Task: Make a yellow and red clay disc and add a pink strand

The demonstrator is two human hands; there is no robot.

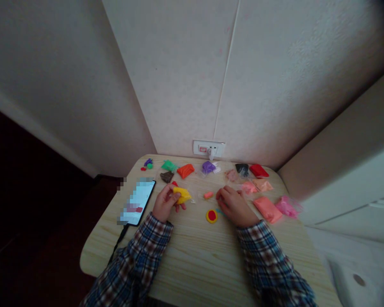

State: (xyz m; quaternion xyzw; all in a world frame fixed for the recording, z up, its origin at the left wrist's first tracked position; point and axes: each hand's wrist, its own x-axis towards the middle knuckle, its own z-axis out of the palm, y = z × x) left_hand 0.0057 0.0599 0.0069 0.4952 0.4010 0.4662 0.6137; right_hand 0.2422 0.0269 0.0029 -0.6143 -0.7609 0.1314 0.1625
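Observation:
My left hand (165,202) pinches a yellow clay packet (182,195) between thumb and fingers, above the table. A small red piece (174,184) shows just behind that hand. My right hand (233,205) rests low at the table with its fingers curled together; what they hold, if anything, is hidden. A bit of something light blue (220,212) pokes out beneath it. Left of its fingertips lies a small salmon-pink clay lump (208,195). Nearer to me is a flat clay disc (211,216), red in the middle with a yellow rim.
Bagged clay lines the back: green (169,165), brown (167,176), orange (186,170), purple (208,167), black (242,169), red (259,171). Pink packs (268,209) lie right. A phone (137,202) with a cable is left. Behind the table is a wall socket (202,149).

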